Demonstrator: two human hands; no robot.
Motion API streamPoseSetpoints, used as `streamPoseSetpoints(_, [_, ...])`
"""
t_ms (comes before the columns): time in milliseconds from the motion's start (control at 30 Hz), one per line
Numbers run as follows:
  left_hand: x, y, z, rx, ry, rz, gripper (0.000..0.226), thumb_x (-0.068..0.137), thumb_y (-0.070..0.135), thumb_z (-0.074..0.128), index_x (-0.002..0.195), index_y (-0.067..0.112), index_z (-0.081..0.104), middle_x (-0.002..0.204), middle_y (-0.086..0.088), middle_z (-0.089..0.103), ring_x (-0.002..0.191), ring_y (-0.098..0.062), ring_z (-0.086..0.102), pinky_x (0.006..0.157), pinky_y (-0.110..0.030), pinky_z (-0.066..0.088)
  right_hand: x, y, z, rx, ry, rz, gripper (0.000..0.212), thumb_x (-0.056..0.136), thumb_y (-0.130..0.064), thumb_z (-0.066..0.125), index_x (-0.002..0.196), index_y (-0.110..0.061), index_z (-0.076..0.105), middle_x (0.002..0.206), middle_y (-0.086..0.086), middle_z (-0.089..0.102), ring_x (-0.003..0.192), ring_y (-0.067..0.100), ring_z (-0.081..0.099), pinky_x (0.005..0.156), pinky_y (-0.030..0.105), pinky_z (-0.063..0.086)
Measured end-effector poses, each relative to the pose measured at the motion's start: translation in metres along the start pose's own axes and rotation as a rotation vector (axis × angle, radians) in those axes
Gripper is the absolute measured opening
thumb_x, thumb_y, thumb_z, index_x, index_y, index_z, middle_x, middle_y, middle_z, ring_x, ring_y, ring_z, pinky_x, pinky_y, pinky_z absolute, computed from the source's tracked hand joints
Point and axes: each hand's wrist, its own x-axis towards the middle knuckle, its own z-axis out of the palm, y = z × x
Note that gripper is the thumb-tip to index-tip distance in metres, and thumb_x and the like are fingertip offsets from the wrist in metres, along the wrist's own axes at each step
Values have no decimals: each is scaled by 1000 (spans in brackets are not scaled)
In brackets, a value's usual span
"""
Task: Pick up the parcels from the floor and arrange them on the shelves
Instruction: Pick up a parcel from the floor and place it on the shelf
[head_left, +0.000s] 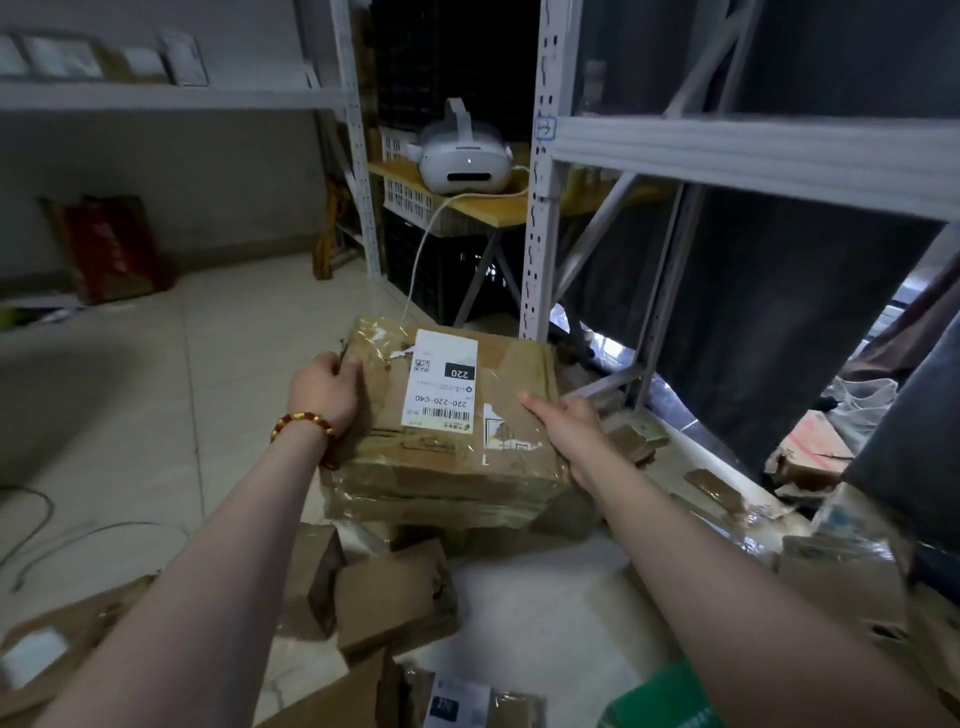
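Parcels (395, 597) lie scattered over the tiles below me, loose cardboard packets all round my feet, and the grey metal shelves (753, 156) rise ahead on the right, one long beam just above and beyond my load. Between them, up off the pile, sits the big taped parcel (457, 452), flat and level. My left hand (324, 387) curls over its left edge, fingers wrapped round the corner. My right hand (563, 421) clamps the right side, thumb laid along the top, the other fingers hidden down the far side. To do this well, I'd say: keep it level and both grips even, because that glossy tape looks slippery and the box looks hefty. Clear the beam, then slide it in flat, with the white label (441, 382) showing. The beaded bracelet (304, 423) on my left wrist could snag the tape, so watch it.
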Motion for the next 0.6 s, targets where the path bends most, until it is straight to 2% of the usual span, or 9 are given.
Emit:
streamPoseSetpoints(67, [9, 16, -29, 11, 22, -2, 36, 102, 29, 43, 101, -3, 61, 110, -29, 62, 105, -43, 55, 79, -40, 39, -7, -31, 7, -5, -27, -14, 39, 80, -48, 76, 98, -15, 65, 93, 5, 75, 84, 22, 73, 77, 39, 61])
streamPoseSetpoints(100, [12, 24, -44, 8, 35, -7, 36, 102, 29, 43, 101, -3, 60, 111, -29, 62, 105, -43, 55, 80, -40, 39, -10, -50, 10, -5, -32, -23, 35, 83, -45, 74, 99, -15, 64, 93, 4, 74, 84, 21, 72, 75, 35, 60])
streamPoseSetpoints(167, [19, 43, -74, -3, 54, -34, 33, 102, 29, 43, 97, 0, 59, 110, -27, 62, 104, -42, 55, 78, -38, 37, -16, -90, 16, -13, -33, -26, 33, 83, -44, 73, 97, -16, 63, 94, 5, 74, 85, 23, 72, 77, 38, 61])
streamPoseSetpoints(267, [32, 81, -124, -21, 75, -80, 35, 103, 30, 43, 103, 0, 61, 110, -23, 63, 105, -40, 56, 80, -36, 38, -27, -154, 22, -14, -42, -14, 33, 83, -40, 68, 102, -13, 63, 96, 9, 73, 88, 28, 71, 85, 48, 59])
streamPoseSetpoints(333, [42, 113, -159, -28, 86, -86, 35, 103, 29, 44, 103, -1, 62, 109, -23, 64, 104, -40, 57, 80, -36, 39, -40, -198, 25, -9, -38, 0, 43, 81, -40, 66, 112, -12, 59, 100, 10, 70, 92, 28, 69, 88, 49, 57])
streamPoseSetpoints(467, [61, 180, -232, -16, 92, -105, 36, 103, 29, 44, 108, -2, 63, 112, -25, 64, 106, -40, 57, 84, -39, 43, -66, -288, 27, -14, -32, 26, 40, 86, -38, 63, 116, -15, 51, 103, 8, 65, 96, 27, 65, 91, 49, 54])
streamPoseSetpoints(600, [70, 242, -300, -48, 92, -128, 38, 103, 27, 44, 117, -3, 61, 122, -25, 61, 113, -41, 55, 91, -40, 42, -95, -384, 21, -15, -40, 34, 30, 84, -39, 66, 102, -19, 53, 102, 7, 67, 95, 27, 67, 90, 50, 55])
